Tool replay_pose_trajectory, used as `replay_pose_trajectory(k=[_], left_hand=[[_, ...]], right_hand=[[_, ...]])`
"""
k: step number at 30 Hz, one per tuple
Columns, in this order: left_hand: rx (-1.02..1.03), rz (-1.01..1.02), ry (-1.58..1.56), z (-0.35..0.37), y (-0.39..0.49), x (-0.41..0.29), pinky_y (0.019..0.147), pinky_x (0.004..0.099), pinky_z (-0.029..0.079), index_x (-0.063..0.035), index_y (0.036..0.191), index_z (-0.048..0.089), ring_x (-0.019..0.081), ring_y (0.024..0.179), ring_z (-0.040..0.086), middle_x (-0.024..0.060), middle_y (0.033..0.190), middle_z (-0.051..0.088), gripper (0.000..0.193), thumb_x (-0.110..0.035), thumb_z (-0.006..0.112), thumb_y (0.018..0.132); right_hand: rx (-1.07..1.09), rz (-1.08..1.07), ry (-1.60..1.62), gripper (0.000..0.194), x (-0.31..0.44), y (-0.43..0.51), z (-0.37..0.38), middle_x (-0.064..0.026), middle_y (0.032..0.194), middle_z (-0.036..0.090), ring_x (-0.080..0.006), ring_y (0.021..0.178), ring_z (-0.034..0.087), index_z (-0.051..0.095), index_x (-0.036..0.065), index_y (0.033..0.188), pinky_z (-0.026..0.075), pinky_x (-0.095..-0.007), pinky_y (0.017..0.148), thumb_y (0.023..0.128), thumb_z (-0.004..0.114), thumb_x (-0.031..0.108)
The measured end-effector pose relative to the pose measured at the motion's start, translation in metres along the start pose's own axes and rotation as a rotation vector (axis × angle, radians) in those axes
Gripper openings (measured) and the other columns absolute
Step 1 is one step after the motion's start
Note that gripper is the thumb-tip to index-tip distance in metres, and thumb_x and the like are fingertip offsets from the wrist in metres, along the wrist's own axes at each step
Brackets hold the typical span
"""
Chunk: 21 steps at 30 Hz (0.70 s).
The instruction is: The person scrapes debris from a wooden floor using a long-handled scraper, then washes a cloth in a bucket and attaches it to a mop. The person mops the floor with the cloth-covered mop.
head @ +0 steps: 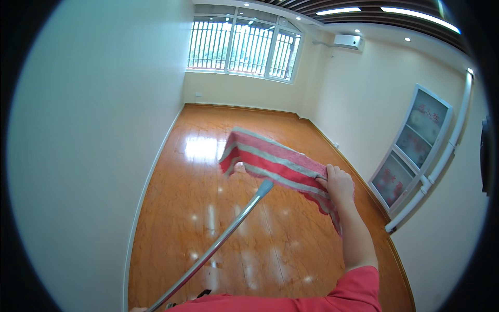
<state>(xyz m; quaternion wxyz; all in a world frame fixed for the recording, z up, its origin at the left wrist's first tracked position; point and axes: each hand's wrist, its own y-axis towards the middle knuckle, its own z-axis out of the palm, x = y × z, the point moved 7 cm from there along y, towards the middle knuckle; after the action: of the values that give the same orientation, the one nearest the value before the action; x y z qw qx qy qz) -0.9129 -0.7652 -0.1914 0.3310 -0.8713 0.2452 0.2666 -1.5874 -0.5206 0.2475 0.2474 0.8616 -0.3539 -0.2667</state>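
Note:
My right hand (339,185) grips the right end of a red, pink and grey striped mop cloth (278,158), fingers over its upper edge. The cloth is spread across the head of a flat mop, raised above the floor; its left end folds down and its right end hangs below my hand. A metal mop handle (222,240) slants from under the cloth to the lower left. At the handle's near end, a sliver of my left hand (138,309) shows at the bottom edge, around the pole; most of it is cut off.
Glossy wood-look flooring (249,249) runs between a pale left wall (89,156) and a cream right wall. A white pipe (440,163) stands beside a glass-fronted wall cabinet (413,146) bearing red writing. A barred window (245,46) fills the far wall.

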Motion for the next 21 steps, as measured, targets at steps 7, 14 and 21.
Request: replay_pose_trajectory(k=[7,14,21], left_hand=[[-0.219,-0.046,0.266,-0.077,0.092,-0.119,0.059,0.0399,0.050,-0.0082,0.074,0.062,0.0251,0.063,0.062,0.0087,0.067,0.063,0.040,-0.048,0.068,0.078],[-0.121,-0.221,0.269,-0.121,0.257,-0.203,0.067,0.0431,0.051,-0.0137,0.081,0.071,0.0338,0.075,0.066,0.0136,0.077,0.067,0.029,-0.040,0.061,0.073],[0.000,-0.374,0.287,-0.165,0.358,-0.242,0.073,0.0415,0.052,-0.0142,0.087,0.071,0.0317,0.082,0.066,0.0143,0.083,0.068,0.026,-0.033,0.060,0.073]], right_hand=[[-0.008,-0.031,-0.020,0.065,0.057,0.135,0.183,-0.0085,0.112,0.059,-0.0248,0.103,0.059,0.047,0.009,0.127,0.043,-0.0408,0.090,0.077,0.068,0.047],[0.701,0.121,0.605,0.049,0.149,0.125,0.359,-0.0170,0.113,0.062,-0.0353,0.103,0.060,0.052,0.007,0.120,0.049,-0.0428,0.085,0.082,0.065,0.035],[1.434,0.225,0.429,0.056,0.127,-0.066,0.462,-0.0187,0.115,0.063,-0.0337,0.108,0.059,0.061,0.007,0.118,0.047,-0.0411,0.092,0.079,0.062,0.049]])
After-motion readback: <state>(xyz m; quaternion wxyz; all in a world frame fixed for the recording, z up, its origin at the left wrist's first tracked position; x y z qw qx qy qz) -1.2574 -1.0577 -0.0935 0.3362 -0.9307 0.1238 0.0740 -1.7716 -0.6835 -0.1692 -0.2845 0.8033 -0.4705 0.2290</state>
